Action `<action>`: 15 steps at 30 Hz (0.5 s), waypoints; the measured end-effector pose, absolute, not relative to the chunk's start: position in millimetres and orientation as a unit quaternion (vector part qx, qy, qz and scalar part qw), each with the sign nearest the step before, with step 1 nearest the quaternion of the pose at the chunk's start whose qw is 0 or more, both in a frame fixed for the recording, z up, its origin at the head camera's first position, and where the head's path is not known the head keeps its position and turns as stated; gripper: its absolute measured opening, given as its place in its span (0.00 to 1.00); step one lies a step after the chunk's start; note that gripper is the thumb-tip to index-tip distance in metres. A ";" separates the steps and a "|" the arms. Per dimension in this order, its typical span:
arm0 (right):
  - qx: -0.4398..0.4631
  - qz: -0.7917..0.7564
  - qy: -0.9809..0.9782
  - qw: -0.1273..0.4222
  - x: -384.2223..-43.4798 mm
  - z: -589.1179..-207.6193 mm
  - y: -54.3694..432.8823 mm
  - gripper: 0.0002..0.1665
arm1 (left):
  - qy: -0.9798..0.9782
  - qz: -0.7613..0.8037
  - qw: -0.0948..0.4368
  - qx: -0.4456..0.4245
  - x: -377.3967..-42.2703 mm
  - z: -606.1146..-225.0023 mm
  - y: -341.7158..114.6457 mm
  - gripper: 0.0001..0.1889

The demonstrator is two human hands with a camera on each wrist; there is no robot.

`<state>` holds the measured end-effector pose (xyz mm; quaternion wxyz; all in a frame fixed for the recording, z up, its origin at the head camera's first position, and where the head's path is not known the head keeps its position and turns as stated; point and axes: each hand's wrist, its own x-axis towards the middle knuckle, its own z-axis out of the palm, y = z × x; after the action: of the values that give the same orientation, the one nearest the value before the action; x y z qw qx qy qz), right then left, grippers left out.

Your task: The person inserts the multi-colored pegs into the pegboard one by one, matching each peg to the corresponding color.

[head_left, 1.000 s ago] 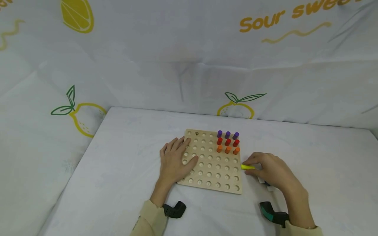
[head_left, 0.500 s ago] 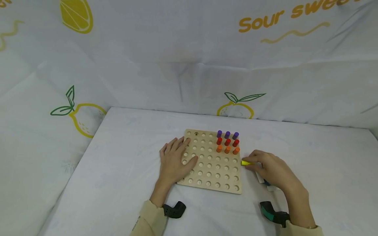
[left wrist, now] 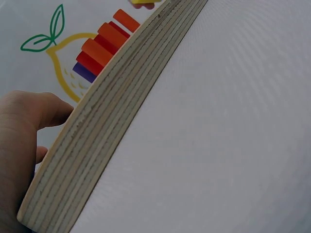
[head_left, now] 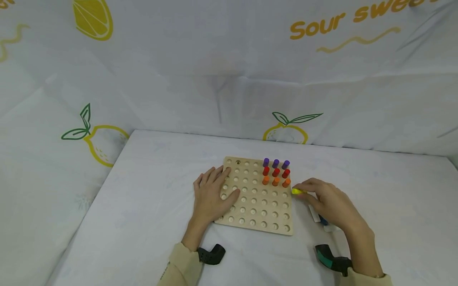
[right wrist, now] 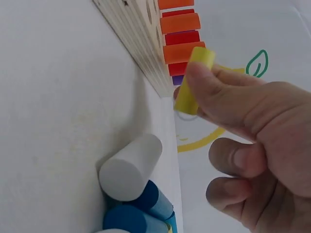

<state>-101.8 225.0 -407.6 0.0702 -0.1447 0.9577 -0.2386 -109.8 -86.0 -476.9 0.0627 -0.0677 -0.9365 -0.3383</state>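
Yellow peg [right wrist: 187, 98] is just beside the right edge of the wooden board [head_left: 259, 206], tilted, pinched between thumb and finger of the right hand [head_left: 327, 200]. The left hand [head_left: 212, 194] rests on the board's left side, fingers spread. Pushed into a hole [head_left: 285, 195] at this slant, the peg could jam or slip free; stray knuckles might knock the orange pegs [head_left: 276, 181]. Lifting the left hand could let the board slide.

Spelling "Sour swe…" in orange lettering [head_left: 360, 14] on the white backdrop [head_left: 200, 59]
Stretching well beyond the right hand [head_left: 327, 200], running out of view toward its end.
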 end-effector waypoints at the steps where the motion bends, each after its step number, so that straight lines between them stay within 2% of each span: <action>1: -0.147 -0.250 0.955 0.063 -101.8 -407.3 224.6 0.15 | -0.936 -0.339 0.062 -0.067 -109.6 -476.7 -86.0 0.37; 9: -0.184 -0.358 0.915 -0.022 -101.8 -412.3 218.3 0.17 | -0.937 -0.338 0.056 -0.064 -109.6 -476.1 -85.6 0.37; 15: -0.182 -0.389 0.902 -0.043 -101.5 -415.2 210.0 0.16 | -0.937 -0.338 0.058 -0.064 -109.6 -476.4 -85.6 0.37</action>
<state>-101.5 210.0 -415.2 -0.0433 -0.1818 0.9020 -0.3891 -109.6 -85.6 -476.4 0.0583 -0.0636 -0.9371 -0.3382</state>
